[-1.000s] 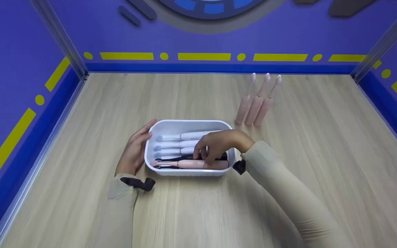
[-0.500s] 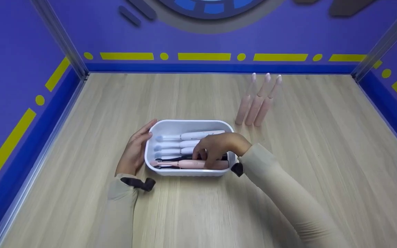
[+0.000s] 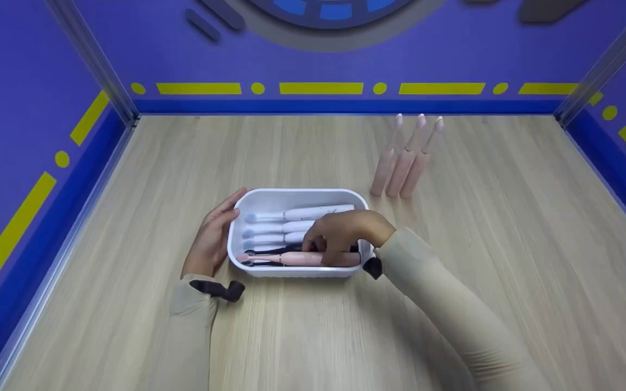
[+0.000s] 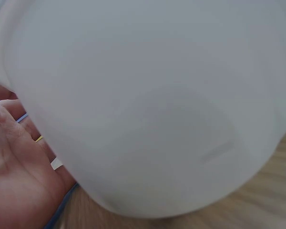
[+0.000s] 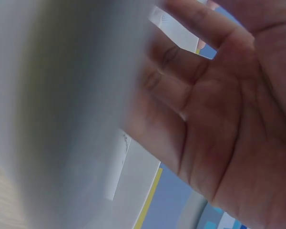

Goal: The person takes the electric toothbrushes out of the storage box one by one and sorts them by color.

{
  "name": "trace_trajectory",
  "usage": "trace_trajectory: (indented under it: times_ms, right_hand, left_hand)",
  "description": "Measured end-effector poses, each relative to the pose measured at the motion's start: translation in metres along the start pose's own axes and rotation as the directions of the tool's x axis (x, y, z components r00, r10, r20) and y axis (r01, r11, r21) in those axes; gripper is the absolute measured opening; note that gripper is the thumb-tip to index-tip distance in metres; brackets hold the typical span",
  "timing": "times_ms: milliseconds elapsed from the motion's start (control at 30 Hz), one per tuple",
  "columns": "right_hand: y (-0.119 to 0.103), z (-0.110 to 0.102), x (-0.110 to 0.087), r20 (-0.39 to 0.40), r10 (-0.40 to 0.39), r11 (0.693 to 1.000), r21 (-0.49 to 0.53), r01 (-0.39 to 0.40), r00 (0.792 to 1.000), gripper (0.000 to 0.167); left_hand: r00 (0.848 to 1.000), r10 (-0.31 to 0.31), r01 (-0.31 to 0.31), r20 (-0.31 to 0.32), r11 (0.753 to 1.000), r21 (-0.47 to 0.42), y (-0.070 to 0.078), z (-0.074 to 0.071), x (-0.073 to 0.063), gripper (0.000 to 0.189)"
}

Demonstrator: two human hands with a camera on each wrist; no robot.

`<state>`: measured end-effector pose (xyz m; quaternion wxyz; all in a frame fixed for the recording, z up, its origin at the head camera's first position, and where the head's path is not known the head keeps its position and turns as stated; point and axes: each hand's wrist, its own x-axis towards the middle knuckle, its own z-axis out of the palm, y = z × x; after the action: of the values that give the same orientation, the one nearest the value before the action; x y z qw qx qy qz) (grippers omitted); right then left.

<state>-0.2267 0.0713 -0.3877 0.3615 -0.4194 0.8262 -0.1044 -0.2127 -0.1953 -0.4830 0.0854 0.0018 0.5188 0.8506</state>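
Note:
A white plastic bin (image 3: 296,273) sits on the table with electric toothbrushes lying in it. My left hand (image 3: 208,239) rests along the bin's left end with extended fingers; its palm also shows beside the bin in the left wrist view. Inside the bin, my right hand (image 3: 340,233) pinches the handle of a pink electric toothbrush (image 3: 299,259) near the front wall, thumb in front and fingers behind. Black toothbrushes (image 3: 269,251) lie beside it, partly hidden. Several white toothbrushes (image 3: 313,213) fill the back. In the right wrist view the bin wall hides the right fingertips.
Three pink electric toothbrushes (image 3: 401,171) stand upright in a row on the wooden table (image 3: 508,228), behind the bin to the right. Blue panels with yellow dashes (image 3: 321,88) enclose the table at the back and both sides.
My right hand has shifted slightly lower and closer onto the pink toothbrush's handle, uncovering the end of the rearmost white toothbrush. The left hand and bin stay still.

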Motion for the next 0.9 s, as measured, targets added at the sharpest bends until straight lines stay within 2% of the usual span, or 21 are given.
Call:
trace_trajectory:
  times_ms: [367,700,900]
  right_hand:
    - [-0.0021,-0.001,-0.0017,-0.001,-0.004,0.999,-0.054,0.004,1.0,0.028]
    - [-0.0017,-0.0001,-0.0034,-0.018,-0.026,0.998,-0.064,0.024,1.0,0.027]
    - [-0.0015,-0.0011,-0.0067,-0.039,-0.015,0.999,-0.04,0.014,0.999,0.032]
  left_hand:
    - [1.0,0.003,-0.003,-0.002,1.0,-0.003,0.0,0.0005,-0.0002,0.05]
    - [1.0,0.011,-0.011,0.0,1.0,-0.007,-0.0009,0.0002,0.0006,0.05]
    - [1.0,0.005,-0.005,0.009,1.0,0.001,-0.0013,-0.0009,-0.0001,0.05]
